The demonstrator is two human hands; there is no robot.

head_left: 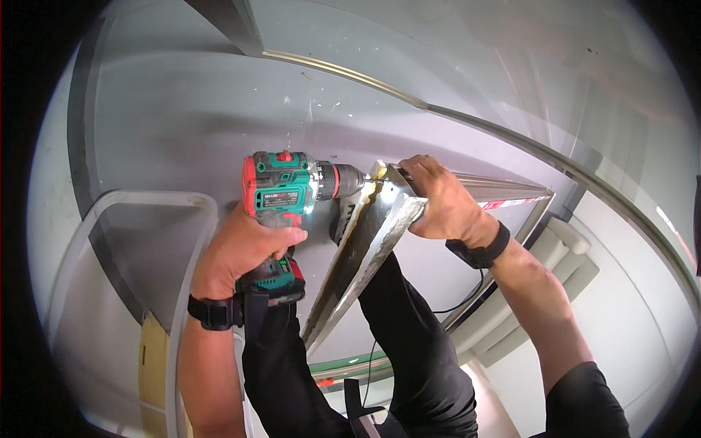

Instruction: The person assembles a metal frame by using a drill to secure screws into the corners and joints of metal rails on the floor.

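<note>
My left hand (252, 244) is wrapped round the grip of a green and red cordless drill (281, 182), its index finger by the trigger. The drill lies level, with its chuck (343, 180) pointing right. A thin bit reaches the end of a long metal channel profile (358, 248), and bright light falls on that spot. White and yellowish material lines the profile's edges. Around the profile's upper end my right hand (442, 197) is closed, steadying it opposite the drill. The profile slants down between my legs, and a second long profile (504, 188) stretches away to the right behind my hand.
A white rounded frame (157, 198) stands at the left, close to my left forearm. Small bright chips (307, 102) lie scattered on the grey floor (182, 95). A metal-edged rail (350, 73) crosses the far side. Pale padded pieces (540, 292) sit at the right.
</note>
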